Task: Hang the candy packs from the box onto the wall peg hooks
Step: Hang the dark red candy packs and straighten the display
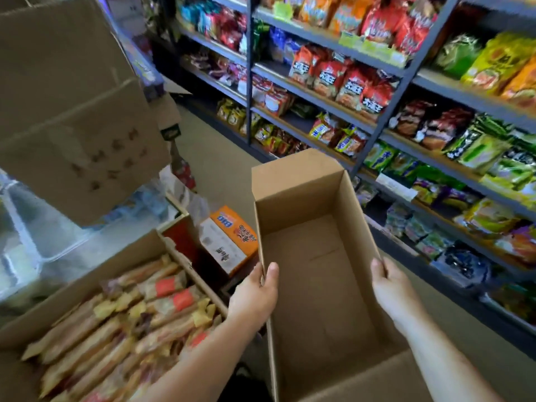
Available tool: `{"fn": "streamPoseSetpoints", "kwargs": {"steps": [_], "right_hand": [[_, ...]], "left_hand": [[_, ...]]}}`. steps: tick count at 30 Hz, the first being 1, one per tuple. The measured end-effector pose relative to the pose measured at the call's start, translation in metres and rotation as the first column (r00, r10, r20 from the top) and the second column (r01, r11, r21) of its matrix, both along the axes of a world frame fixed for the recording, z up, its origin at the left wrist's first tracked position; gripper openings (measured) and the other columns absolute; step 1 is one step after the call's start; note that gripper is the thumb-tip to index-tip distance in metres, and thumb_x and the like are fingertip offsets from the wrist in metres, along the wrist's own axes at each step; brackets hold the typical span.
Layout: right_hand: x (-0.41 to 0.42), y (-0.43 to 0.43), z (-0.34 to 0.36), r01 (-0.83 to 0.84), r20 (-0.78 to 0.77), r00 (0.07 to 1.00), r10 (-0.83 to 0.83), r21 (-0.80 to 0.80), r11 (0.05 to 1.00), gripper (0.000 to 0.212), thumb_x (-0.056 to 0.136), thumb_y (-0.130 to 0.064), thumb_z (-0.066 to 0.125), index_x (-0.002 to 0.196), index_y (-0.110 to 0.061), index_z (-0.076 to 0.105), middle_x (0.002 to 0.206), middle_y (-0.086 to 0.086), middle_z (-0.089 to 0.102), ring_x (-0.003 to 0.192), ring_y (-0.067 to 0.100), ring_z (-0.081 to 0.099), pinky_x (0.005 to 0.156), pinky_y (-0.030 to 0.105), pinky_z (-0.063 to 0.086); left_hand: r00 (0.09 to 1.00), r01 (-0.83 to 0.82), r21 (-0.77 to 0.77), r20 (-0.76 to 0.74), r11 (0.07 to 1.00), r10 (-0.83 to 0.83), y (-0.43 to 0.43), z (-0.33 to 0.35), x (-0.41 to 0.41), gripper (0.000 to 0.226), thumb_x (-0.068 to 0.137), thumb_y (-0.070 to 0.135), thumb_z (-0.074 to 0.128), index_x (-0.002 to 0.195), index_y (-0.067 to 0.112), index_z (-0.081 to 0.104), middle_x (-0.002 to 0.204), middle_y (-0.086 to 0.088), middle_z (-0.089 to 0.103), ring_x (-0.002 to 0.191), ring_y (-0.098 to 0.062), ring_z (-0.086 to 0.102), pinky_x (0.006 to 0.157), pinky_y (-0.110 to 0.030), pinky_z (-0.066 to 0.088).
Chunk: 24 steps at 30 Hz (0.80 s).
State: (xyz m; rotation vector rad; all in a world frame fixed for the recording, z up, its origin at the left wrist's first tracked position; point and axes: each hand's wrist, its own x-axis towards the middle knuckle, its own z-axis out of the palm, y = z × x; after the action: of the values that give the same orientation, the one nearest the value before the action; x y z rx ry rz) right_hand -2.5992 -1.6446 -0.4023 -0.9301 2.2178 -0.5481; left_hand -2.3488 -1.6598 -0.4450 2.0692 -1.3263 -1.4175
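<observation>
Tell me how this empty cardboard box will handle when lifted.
Probably light: the cardboard box is empty. Its thin walls may flex where the left hand and right hand grip them. The upright far flap could swing.

Matt brown cardboard box [319,285] (smooth inside), glossy plastic snack bags [356,88] — crinkled film, dark matt metal shelving [249,82]

We see even, fairly bright indoor light; soft shade fills the open brown cardboard box [319,285]. Motion blur smears the grey metal shelves of snack bags [406,82] at upper right, and wide-angle bending curves the edges.
</observation>
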Motion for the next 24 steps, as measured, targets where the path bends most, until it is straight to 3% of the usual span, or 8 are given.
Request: {"fn": "streamPoseSetpoints", "kwargs": {"steps": [6,9,12,14,17,21,24], "right_hand": [[0.013,-0.132,-0.023,-0.170,0.080,0.982,0.169,0.007,0.985,0.050,0.113,-0.028,0.034,0.162,-0.016,0.031,0.166,0.007,0.036,0.154,0.030,0.033,0.123,0.045,0.027],[0.029,-0.194,-0.045,-0.274,0.076,0.959,0.273,0.000,0.962,0.048,0.113,-0.026,0.035,0.159,-0.012,0.036,0.163,0.010,0.041,0.151,0.031,0.037,0.122,0.043,0.029],[0.042,-0.256,-0.078,-0.385,0.098,0.919,0.381,0.028,0.922,0.049,0.112,-0.025,0.037,0.158,-0.009,0.037,0.162,0.012,0.042,0.151,0.031,0.038,0.122,0.042,0.029],[0.051,-0.296,-0.101,-0.450,0.140,0.887,0.440,0.046,0.892,0.049,0.112,-0.023,0.039,0.158,-0.006,0.037,0.162,0.014,0.043,0.150,0.032,0.039,0.122,0.041,0.029],[0.064,-0.348,-0.138,-0.541,0.192,0.831,0.522,0.062,0.839,0.048,0.111,-0.017,0.041,0.157,-0.002,0.036,0.162,0.017,0.042,0.151,0.033,0.037,0.123,0.039,0.026],[0.080,-0.405,-0.182,-0.619,0.232,0.775,0.588,0.096,0.779,0.050,0.112,-0.020,0.039,0.160,-0.007,0.033,0.163,0.014,0.040,0.152,0.032,0.036,0.125,0.045,0.027],[0.091,-0.428,-0.209,-0.641,0.224,0.762,0.608,0.118,0.759,0.049,0.112,-0.020,0.037,0.160,-0.007,0.033,0.162,0.016,0.041,0.152,0.033,0.036,0.126,0.045,0.028]], "left_hand": [[0.985,-0.168,0.060,-0.027,0.984,0.170,-0.084,-0.009,0.014,0.068,0.093,0.070,0.036,0.154,0.042,0.027,0.140,0.004,0.059,0.120,-0.023,0.063,0.100,-0.038,0.053],[0.947,-0.297,0.157,-0.076,0.942,0.312,-0.120,-0.033,0.029,0.081,0.073,0.085,0.035,0.148,0.059,0.018,0.143,0.003,0.056,0.109,-0.023,0.069,0.094,-0.043,0.059],[0.900,-0.428,0.176,-0.010,0.887,0.436,-0.160,-0.049,0.033,0.084,0.079,0.085,0.031,0.153,0.053,0.012,0.150,-0.004,0.048,0.121,-0.030,0.063,0.104,-0.047,0.052],[0.851,-0.525,0.153,0.078,0.837,0.520,-0.186,-0.059,0.035,0.083,0.085,0.082,0.027,0.157,0.043,0.018,0.152,-0.006,0.045,0.129,-0.033,0.057,0.108,-0.048,0.048],[0.766,-0.643,0.158,0.116,0.749,0.632,-0.219,-0.083,0.037,0.099,0.069,0.091,0.019,0.150,0.037,0.038,0.140,-0.001,0.059,0.120,-0.028,0.063,0.103,-0.047,0.051],[0.622,-0.771,0.214,0.048,0.600,0.781,-0.246,-0.095,0.036,0.064,0.096,0.068,0.037,0.144,0.027,0.048,0.123,-0.001,0.067,0.108,-0.024,0.067,0.102,-0.043,0.053],[0.591,-0.783,0.250,0.011,0.570,0.807,-0.254,-0.117,0.042,0.062,0.098,0.063,0.040,0.148,0.026,0.044,0.130,-0.003,0.064,0.114,-0.026,0.064,0.104,-0.047,0.051]]}}
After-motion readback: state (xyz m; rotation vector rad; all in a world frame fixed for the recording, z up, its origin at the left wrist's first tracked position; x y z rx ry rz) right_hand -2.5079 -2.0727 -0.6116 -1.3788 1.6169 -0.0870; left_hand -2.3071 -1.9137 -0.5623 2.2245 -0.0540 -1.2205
